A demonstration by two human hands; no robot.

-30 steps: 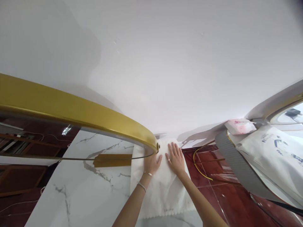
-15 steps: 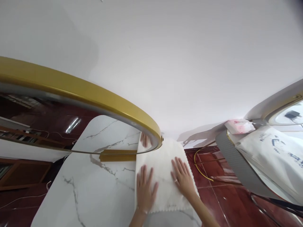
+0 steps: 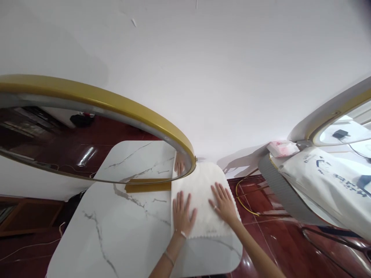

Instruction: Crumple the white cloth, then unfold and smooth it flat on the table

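Observation:
A white fuzzy cloth (image 3: 203,185) lies spread on the far right part of a white marble-patterned table (image 3: 121,227). My left hand (image 3: 182,213) rests flat on the cloth's near left part, fingers stretched out. My right hand (image 3: 223,202), a ring on one finger, lies flat on the cloth's near right part, fingers spread. Neither hand holds anything. A thin bracelet sits on my left wrist.
A round gold-framed mirror (image 3: 121,112) leans against the white wall at the table's far edge and reflects the table and a hand. Dark red tiled floor (image 3: 275,239) with a yellow cable (image 3: 242,199) is at right. A white printed bag (image 3: 327,181) and a pink packet (image 3: 279,148) lie at right.
Both hands slid toward me along the cloth, from its far end by the mirror to its near part. The view shifted, showing more of the table's near edge.

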